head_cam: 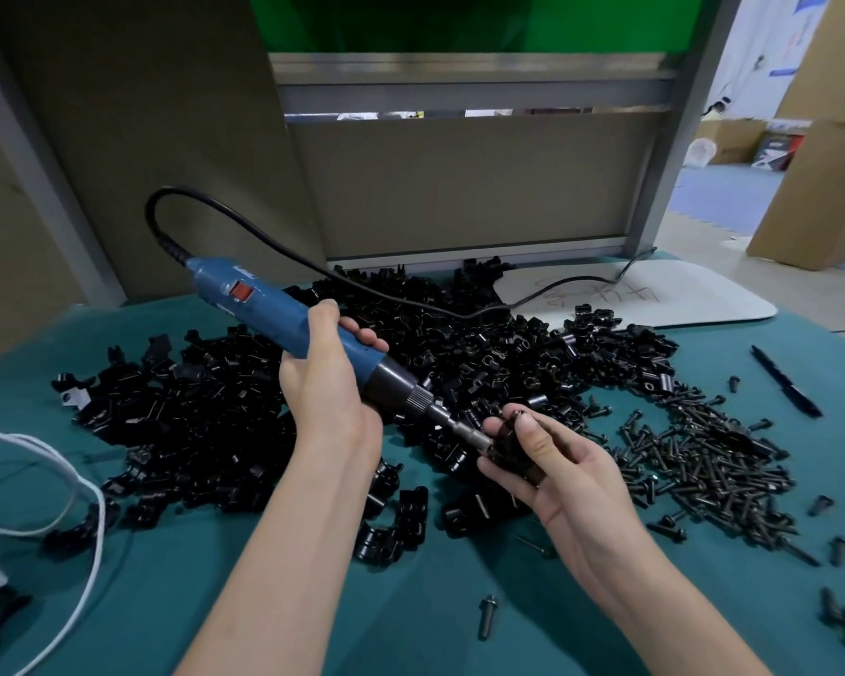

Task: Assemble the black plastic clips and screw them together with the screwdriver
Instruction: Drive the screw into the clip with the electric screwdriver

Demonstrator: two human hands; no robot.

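A cardboard box (732,141) is seen on the floor at far right; its contents cannot be told. The black plastic clips (459,348) are heaped loose on the green desk (206,592), and dark screws (713,465) are piled just to their right. One clip (508,448), dark and glossy, is held above the desk's middle, pinched between the thumb and curled fingers (503,475) of the right hand (567,480). The blue corded screwdriver (274,314) is gripped by the left hand (323,387), fingers wrapped round its body, and its metal tip is set against the held clip
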